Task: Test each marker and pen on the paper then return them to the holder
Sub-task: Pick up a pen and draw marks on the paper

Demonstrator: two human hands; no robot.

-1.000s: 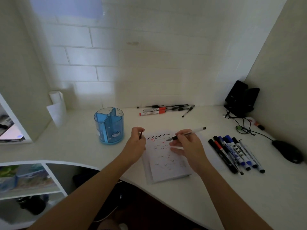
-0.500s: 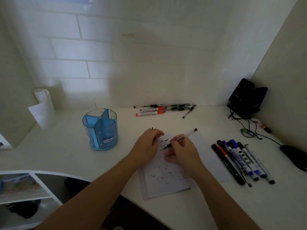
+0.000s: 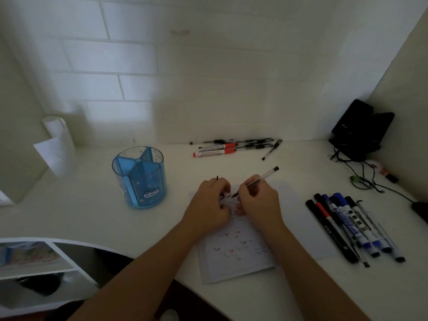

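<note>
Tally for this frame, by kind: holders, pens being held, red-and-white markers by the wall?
Holder: 1
Pen, held by the right hand: 1
Red-and-white markers by the wall: 2
Total: 4

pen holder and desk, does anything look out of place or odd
Nothing is damaged or spilled. The blue pen holder stands upright with no pens showing in it. A loose pile of pens and markers lies by the wall, and a row of markers beside the paper.

Black device [image 3: 361, 128], cables [image 3: 362, 169], mouse [image 3: 420, 210], rolled paper [image 3: 58, 140]
</note>
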